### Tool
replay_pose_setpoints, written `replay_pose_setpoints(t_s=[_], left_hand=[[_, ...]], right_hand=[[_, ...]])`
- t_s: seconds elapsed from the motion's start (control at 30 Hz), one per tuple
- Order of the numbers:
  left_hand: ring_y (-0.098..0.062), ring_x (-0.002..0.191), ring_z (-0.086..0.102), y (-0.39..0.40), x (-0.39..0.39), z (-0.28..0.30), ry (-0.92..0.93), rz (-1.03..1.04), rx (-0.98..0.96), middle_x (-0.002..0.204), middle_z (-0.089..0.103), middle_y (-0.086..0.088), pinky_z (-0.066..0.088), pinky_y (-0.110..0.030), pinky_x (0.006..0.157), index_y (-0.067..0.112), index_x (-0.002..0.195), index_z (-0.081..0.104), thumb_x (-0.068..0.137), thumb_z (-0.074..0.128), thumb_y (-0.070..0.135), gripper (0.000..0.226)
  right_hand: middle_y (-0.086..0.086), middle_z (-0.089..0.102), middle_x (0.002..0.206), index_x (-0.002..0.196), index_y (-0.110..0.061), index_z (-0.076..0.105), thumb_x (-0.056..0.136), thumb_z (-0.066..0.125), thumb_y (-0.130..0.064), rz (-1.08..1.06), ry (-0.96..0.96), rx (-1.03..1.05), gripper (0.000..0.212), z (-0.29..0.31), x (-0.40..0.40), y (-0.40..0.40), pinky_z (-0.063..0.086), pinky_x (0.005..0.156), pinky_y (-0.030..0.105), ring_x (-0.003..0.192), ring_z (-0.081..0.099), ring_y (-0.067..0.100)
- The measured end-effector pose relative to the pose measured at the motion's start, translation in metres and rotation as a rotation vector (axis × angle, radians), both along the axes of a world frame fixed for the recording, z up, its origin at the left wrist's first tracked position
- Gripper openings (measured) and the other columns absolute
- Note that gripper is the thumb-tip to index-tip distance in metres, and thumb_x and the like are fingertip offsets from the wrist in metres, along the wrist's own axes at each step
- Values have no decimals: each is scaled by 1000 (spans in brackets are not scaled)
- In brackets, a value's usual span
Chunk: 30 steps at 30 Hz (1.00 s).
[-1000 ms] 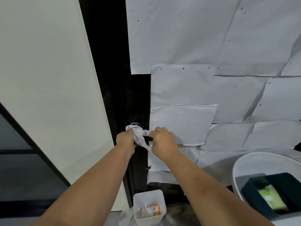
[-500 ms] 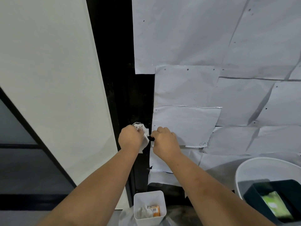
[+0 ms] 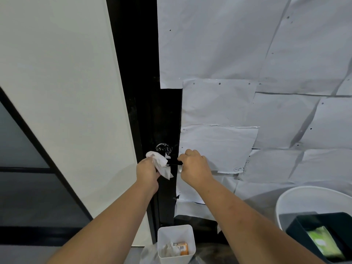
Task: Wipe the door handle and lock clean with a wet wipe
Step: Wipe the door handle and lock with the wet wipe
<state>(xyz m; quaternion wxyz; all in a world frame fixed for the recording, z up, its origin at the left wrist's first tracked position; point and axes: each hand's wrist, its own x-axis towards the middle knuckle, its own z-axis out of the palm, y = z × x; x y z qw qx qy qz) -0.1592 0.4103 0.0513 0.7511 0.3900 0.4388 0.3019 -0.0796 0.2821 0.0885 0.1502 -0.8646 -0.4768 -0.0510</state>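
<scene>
The left hand (image 3: 147, 171) was closed around a bunched wet wipe (image 3: 159, 163), pressing it to the inner end of the black door handle (image 3: 173, 162) just below the lock (image 3: 163, 148), probably to scrub that joint. The right hand (image 3: 194, 166) was curled around the handle's outer end, apparently steadying the lever against the rubbing.

We are indoors at a black door (image 3: 146, 92) with paper sheets (image 3: 219, 103) taped on, beside a white wall (image 3: 57, 82).
</scene>
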Motion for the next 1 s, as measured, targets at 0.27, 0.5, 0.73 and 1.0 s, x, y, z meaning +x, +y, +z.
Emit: replay_pose_setpoints(t_s=[0.27,0.5,0.73,1.0], left_hand=[[-31,89,68,1,15,12,264,-40,256,87,70,-13,57,-43,84,13,76,65,79,74,11,10],[-26,70,61,12,29,26,672,-187,621,74,60,-10,43,-29,57,1,90,65,85,66,24,23],[-22,73,58,7,34,40,1088,-377,831,85,60,-8,43,-31,62,6,100,62,93,52,32,28],[-36,89,68,19,33,26,661,-321,525,97,69,-20,58,-43,78,2,102,67,81,66,31,36]], right_hand=[[4,55,102,110,-14,60,76,51,-3,-18,-13,-6,37,0,-2,0,32,72,31,99,48,25],[4,55,102,112,-14,61,74,51,-1,-28,2,-4,41,1,-3,0,31,72,30,99,48,24],[5,55,103,113,-14,61,74,53,-1,-26,-1,-12,43,1,-4,0,30,72,30,100,48,24],[4,55,103,113,-15,61,74,50,0,-31,-2,-4,43,-2,-2,0,29,71,30,99,47,24]])
